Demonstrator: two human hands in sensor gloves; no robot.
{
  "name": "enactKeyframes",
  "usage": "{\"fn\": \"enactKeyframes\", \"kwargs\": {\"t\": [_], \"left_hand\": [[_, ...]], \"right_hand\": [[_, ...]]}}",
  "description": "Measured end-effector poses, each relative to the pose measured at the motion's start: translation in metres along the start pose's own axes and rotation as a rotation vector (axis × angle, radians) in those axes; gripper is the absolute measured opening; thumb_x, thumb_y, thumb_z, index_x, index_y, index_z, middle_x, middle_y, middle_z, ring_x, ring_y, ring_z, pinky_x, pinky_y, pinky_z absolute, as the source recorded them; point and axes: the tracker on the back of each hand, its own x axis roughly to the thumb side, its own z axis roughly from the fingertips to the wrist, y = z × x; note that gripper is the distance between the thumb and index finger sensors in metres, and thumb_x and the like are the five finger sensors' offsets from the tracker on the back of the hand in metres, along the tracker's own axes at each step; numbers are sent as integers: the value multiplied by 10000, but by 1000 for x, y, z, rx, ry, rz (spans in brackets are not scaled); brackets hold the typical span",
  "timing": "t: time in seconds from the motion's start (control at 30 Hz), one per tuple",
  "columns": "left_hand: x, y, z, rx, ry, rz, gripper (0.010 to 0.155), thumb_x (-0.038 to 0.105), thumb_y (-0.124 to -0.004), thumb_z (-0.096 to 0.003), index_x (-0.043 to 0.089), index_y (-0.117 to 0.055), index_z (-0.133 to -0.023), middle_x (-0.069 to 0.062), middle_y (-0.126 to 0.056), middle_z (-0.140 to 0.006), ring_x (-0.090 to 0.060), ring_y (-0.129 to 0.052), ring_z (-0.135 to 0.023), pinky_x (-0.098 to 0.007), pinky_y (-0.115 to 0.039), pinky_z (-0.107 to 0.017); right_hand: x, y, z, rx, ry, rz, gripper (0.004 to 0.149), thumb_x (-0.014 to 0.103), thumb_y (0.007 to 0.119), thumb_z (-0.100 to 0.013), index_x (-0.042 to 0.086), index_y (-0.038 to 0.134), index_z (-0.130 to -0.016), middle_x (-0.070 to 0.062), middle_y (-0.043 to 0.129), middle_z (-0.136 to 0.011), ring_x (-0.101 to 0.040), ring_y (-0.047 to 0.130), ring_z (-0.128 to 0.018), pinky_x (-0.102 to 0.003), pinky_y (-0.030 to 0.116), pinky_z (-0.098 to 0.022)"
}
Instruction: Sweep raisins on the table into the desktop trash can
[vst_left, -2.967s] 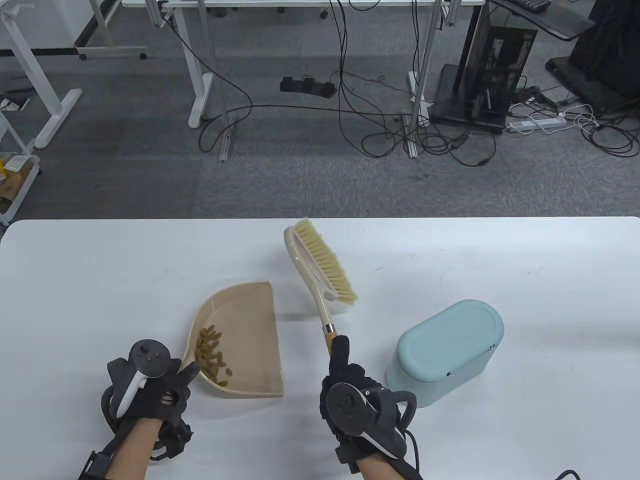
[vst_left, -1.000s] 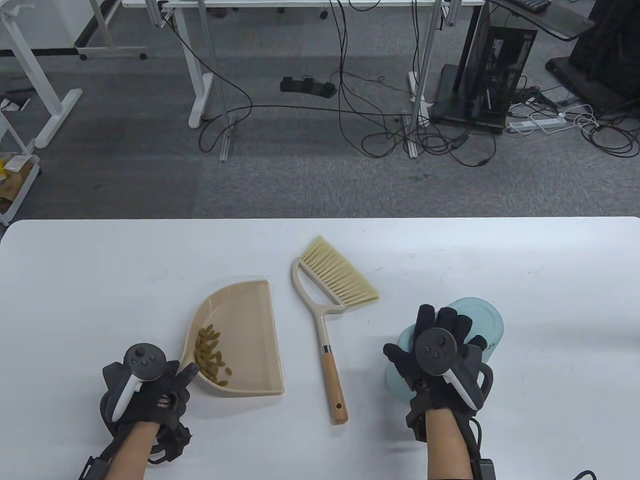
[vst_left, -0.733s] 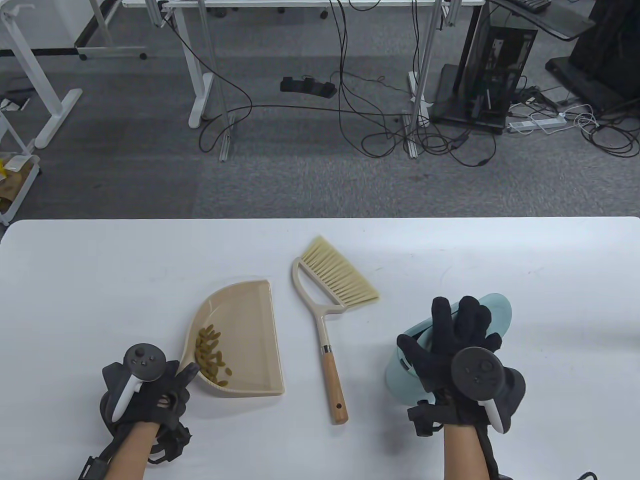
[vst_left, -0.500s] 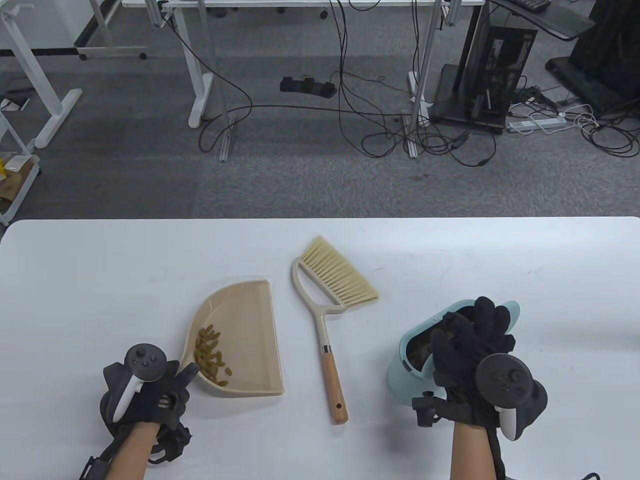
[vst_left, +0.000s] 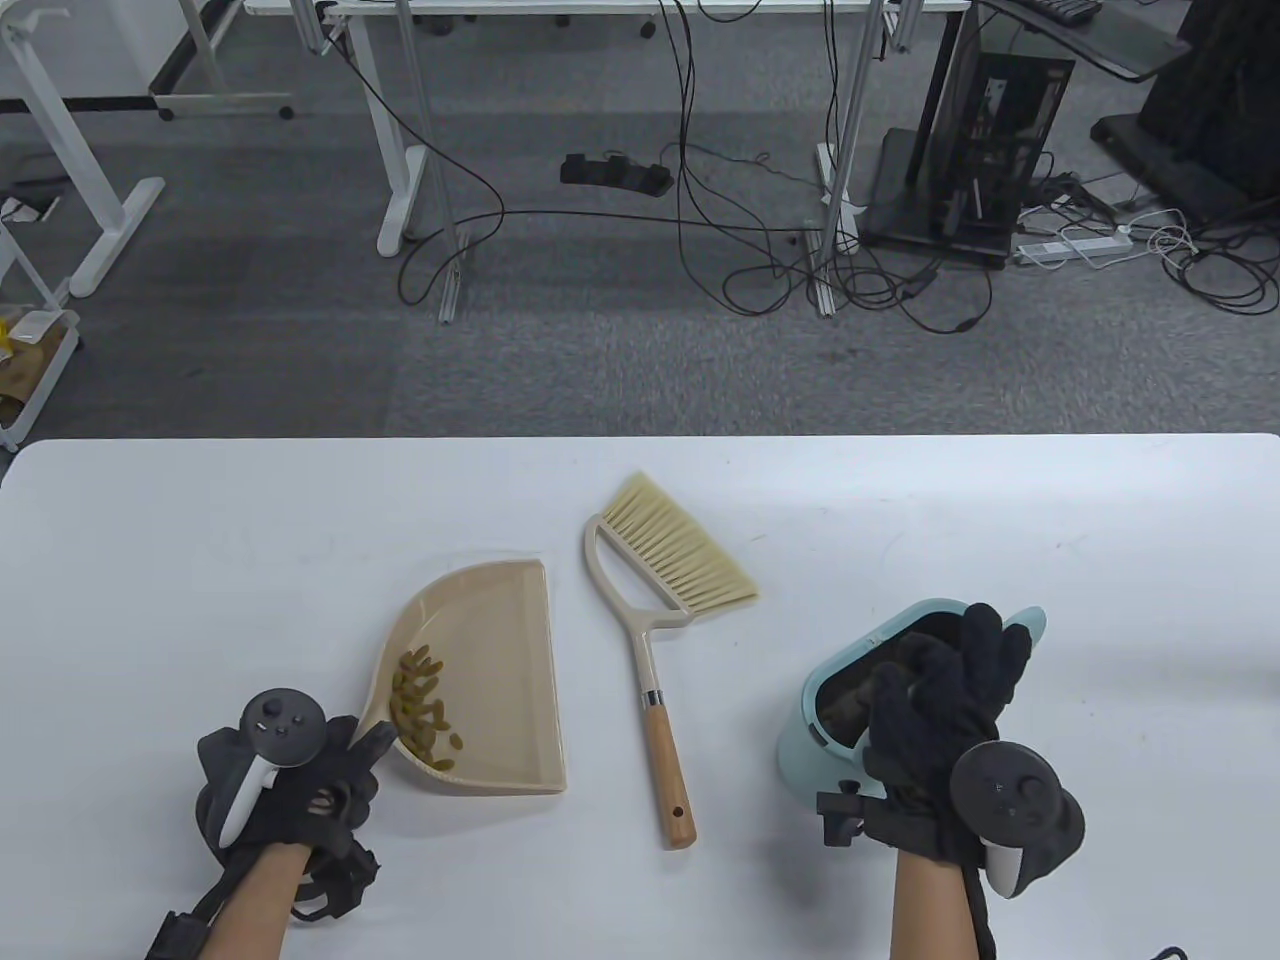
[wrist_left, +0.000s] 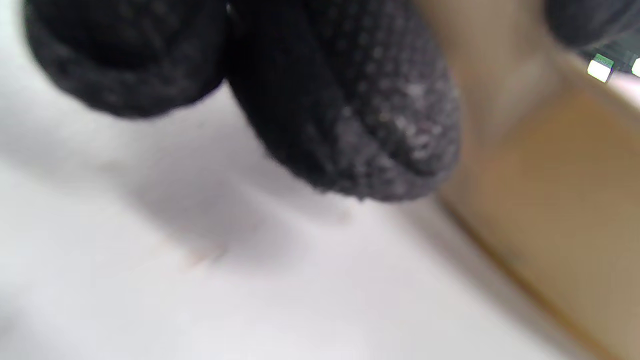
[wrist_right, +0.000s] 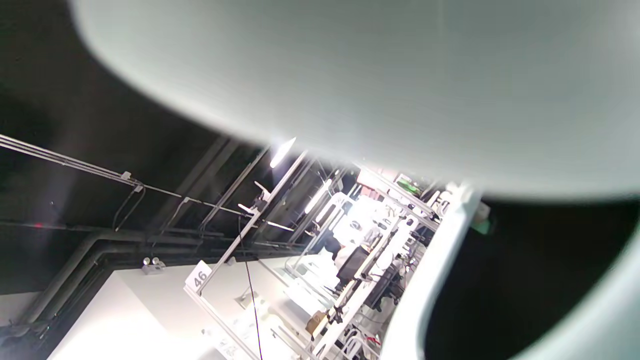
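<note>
A beige dustpan (vst_left: 500, 670) lies on the white table (vst_left: 200, 560) with a heap of raisins (vst_left: 425, 700) in its near-left part. My left hand (vst_left: 360, 748) grips the dustpan's handle at that near-left corner. In the left wrist view its gloved fingers (wrist_left: 345, 110) sit against the beige dustpan (wrist_left: 555, 190). The brush (vst_left: 655, 640) lies flat on the table beside the dustpan, untouched. The pale blue trash can (vst_left: 815, 750) stands at the right, its lid (vst_left: 1033, 628) tipped up and back. My right hand (vst_left: 955, 665) holds the lid up, and the can's dark inside shows. The lid's underside (wrist_right: 380, 75) fills the right wrist view.
The table's far edge (vst_left: 640, 438) borders grey carpet with desk legs and cables beyond. Bare white tabletop (vst_left: 1150, 560) lies to the right of the can.
My right hand let go of the brush, which now lies flat, moved onto the trash can and tipped its lid up and back. My left hand has stayed on the dustpan handle.
</note>
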Motion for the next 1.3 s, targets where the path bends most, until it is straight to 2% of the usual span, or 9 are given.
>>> {"fn": "enactKeyframes", "kwargs": {"t": [0.07, 0.13, 0.3, 0.53, 0.63, 0.73, 0.8, 0.87, 1.3], "left_hand": [[11, 11, 5, 37, -51, 30, 658, 647, -632, -481, 175, -753, -924, 28, -1012, -560, -54, -1061, -229, -320, -894, -238], [29, 19, 12, 80, -124, 149, 665, 622, -658, -482, 166, -690, -965, 26, -1008, -598, -62, -1069, -260, -329, -896, -256], [105, 22, 26, -7, -291, 370, 736, 549, -726, -491, 96, -523, -1034, -19, -958, -710, -123, -1065, -377, -377, -879, -330], [234, 1, 51, 0, -492, 312, 745, 507, -746, -507, 68, -461, -1037, -34, -927, -753, -128, -1059, -417, -382, -881, -346], [270, -8, 61, 14, -544, 269, 743, 505, -745, -510, 67, -457, -1037, -36, -923, -757, -130, -1057, -421, -384, -879, -349], [300, -15, 76, 135, -658, 121, 739, 498, -750, -511, 71, -454, -1036, -38, -916, -766, -136, -1054, -431, -391, -874, -359], [310, -17, 87, 264, -767, 3, 716, 502, -748, -513, 87, -481, -1031, -25, -921, -765, -124, -1055, -426, -383, -876, -360], [316, -18, 94, 331, -846, -46, 692, 512, -749, -511, 92, -527, -1014, -9, -937, -748, -105, -1063, -407, -368, -888, -345], [309, -17, 96, 353, -845, -89, 672, 514, -722, -530, 96, -526, -1018, -21, -926, -760, -108, -1056, -407, -371, -881, -343]], "right_hand": [[-1, -3, 1, 6, -6, 10, 503, 515, 620, -571, 151, 613, -919, -115, 196, -1191, -420, 8, -1059, -704, 174, -692], [-3, -5, 3, 1, -13, -2, 506, 521, 615, -572, 153, 611, -921, -111, 192, -1192, -418, 4, -1059, -704, 176, -692], [-7, -5, 6, -8, -13, -37, 506, 526, 605, -576, 163, 600, -928, -91, 172, -1196, -402, -15, -1061, -706, 175, -690], [-10, -5, 9, -11, -18, -69, 504, 534, 592, -580, 175, 587, -933, -73, 150, -1199, -390, -37, -1060, -706, 168, -690], [-10, -6, 9, -10, -19, -76, 505, 534, 592, -582, 175, 583, -936, -69, 143, -1199, -388, -45, -1057, -704, 164, -690], [-10, -7, 10, -7, -22, -78, 508, 538, 590, -582, 177, 580, -939, -69, 139, -1198, -387, -48, -1056, -705, 165, -689], [-11, -8, 11, -9, -22, -86, 507, 537, 590, -583, 179, 579, -940, -65, 137, -1199, -386, -49, -1056, -705, 164, -689], [-11, -8, 11, -4, -22, -95, 507, 539, 590, -584, 181, 575, -943, -61, 132, -1199, -383, -54, -1055, -704, 162, -689], [-12, -7, 11, -4, -24, -100, 512, 548, 583, -585, 189, 566, -950, -51, 121, -1201, -381, -60, -1054, -703, 159, -689]]}}
